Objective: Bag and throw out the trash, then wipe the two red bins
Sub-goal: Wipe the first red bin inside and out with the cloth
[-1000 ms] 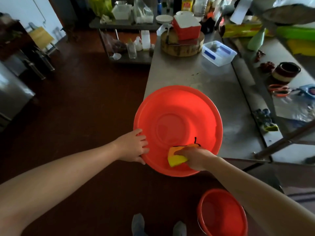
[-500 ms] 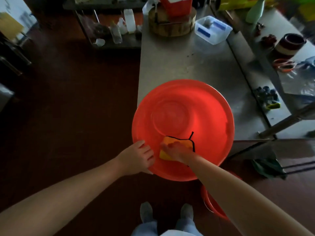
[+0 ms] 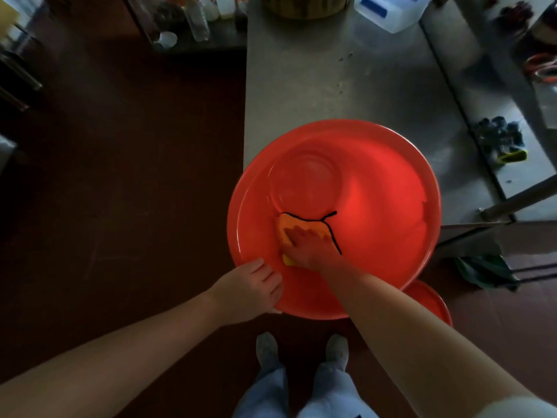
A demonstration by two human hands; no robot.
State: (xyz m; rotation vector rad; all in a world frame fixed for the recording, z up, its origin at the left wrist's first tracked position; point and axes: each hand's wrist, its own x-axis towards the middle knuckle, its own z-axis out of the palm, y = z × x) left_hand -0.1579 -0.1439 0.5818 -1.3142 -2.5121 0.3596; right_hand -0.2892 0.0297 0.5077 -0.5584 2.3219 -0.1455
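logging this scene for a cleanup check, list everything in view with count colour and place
large red bin: 1, red, on the steel table's near end, overhanging its edge
second red bin: 1, red, on the floor, mostly hidden by the large one
cloth: 1, yellow-orange with black edging, inside the large red bin
steel table: 1, grey, right of centre
clear tub: 1, clear with blue marks, table's far end
wooden block: 1, brown, far end, cut off
dark blue bundle: 1, blue and yellow, surface right of the table
green bundle: 1, dark green, floor at right
bottles: several, clear, low shelf
feet: 2, grey, bottom centre
left hand: 1, grips the large bin's near rim
right hand: 1, presses the cloth
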